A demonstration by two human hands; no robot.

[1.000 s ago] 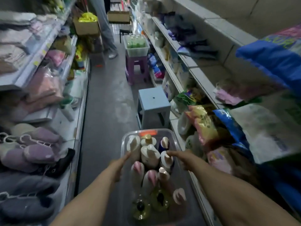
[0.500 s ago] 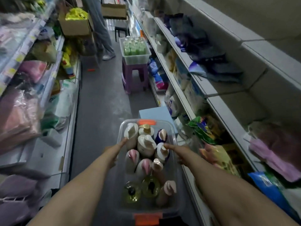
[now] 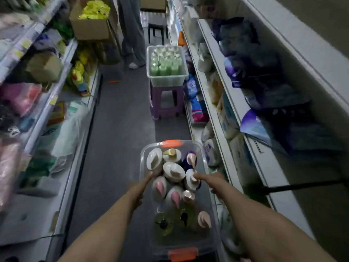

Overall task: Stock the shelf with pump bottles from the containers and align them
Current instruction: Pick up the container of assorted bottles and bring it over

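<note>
I carry a clear plastic container with orange latches low in the middle of the head view. It holds several pump bottles, white, pink-topped, purple and yellow, standing upright. My left hand grips its left rim and my right hand grips its right rim. A second, white container packed with several green bottles sits farther along the aisle on a purple stool.
Stocked shelves line both sides of the narrow aisle, the right shelf close to the container. A person's legs stand at the far end beside a cardboard box. A dark stool stands behind the green bottles.
I have moved forward along the aisle with the container held in both hands. The blue stool has passed out of sight beneath it, and the green-bottle container is nearer.
</note>
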